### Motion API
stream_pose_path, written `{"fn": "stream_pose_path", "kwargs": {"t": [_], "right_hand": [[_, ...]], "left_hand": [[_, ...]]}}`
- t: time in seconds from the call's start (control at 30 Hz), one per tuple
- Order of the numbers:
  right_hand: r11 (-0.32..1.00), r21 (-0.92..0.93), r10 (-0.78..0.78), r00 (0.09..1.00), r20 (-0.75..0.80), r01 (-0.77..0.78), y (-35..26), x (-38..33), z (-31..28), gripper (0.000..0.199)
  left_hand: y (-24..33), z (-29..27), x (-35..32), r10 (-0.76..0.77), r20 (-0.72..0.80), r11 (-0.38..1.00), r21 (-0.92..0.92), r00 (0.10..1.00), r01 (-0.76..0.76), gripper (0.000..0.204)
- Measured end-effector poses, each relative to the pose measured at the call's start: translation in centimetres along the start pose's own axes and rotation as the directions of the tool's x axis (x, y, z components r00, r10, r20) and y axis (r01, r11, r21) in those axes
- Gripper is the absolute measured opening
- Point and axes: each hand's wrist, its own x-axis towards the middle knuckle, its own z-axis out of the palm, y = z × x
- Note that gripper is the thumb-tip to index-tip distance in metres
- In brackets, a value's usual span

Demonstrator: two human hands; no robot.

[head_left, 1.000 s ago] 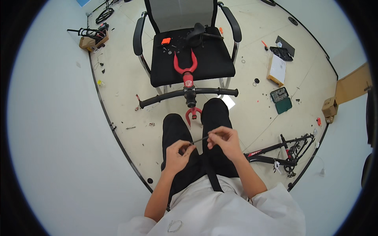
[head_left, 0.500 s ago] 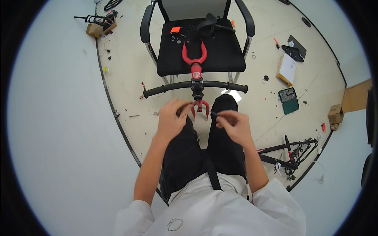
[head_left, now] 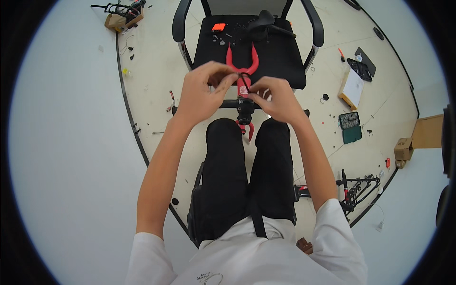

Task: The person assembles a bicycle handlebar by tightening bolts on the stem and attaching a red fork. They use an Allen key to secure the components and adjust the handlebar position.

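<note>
A red forked bicycle part [head_left: 254, 59] rests its prongs on the black chair seat [head_left: 280, 66], its tube pointing toward me. My left hand [head_left: 204, 90] is pinched at the left of this tube. Opposite it, my right hand [head_left: 277, 97] is closed just right of the tube. A thin black strip [head_left: 244, 83] runs between the fingertips of both hands, across the red tube; its exact kind is unclear. Below are a black stem [head_left: 244, 111] and a black handlebar [head_left: 230, 104], partly covered by my hands. Another red fork [head_left: 251, 130] shows between my knees.
On the seat lie a black bicycle saddle [head_left: 261, 26], an orange piece [head_left: 218, 27] and several small metal parts. An open green case [head_left: 351, 134], a white-topped box [head_left: 352, 88] and a black bicycle frame [head_left: 354, 192] are on the floor at right.
Both hands have moved away from me and up, from beyond the handlebar's near side to the red tube. The thin black strip has moved with them. The view has shifted slightly.
</note>
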Motion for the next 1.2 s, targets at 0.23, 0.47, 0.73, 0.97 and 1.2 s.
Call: {"fn": "stream_pose_path", "kwargs": {"t": [0.23,0.47,0.73,0.97,1.2], "right_hand": [[0.986,0.166,0.025,0.998,0.063,-0.035,1.1,2.8,1.7,0.015],[0.996,0.081,0.021,0.995,0.098,-0.029,0.5,2.7,1.2,0.015],[0.994,0.071,0.077,0.991,0.109,-0.085,0.1,2.6,1.3,0.018],[0.957,0.27,0.119,0.992,-0.028,-0.107,0.5,2.2,2.4,0.017],[0.946,0.259,0.158,0.975,0.155,-0.195,0.3,2.4,1.0,0.016]], "left_hand": [[-2.6,2.3,1.6,-0.039,0.037,0.978,-0.203,0.999,0.045,0.024],[-3.3,3.1,1.1,-0.088,0.104,0.961,-0.253,0.991,0.112,0.022],[-2.6,2.9,1.1,-0.149,0.027,0.969,-0.195,0.988,0.151,0.018],[-3.6,3.4,1.3,-0.106,-0.038,0.978,-0.182,0.994,0.097,0.023],[-4.7,4.0,1.3,-0.033,0.071,0.92,-0.389,0.997,0.058,0.021]]}}
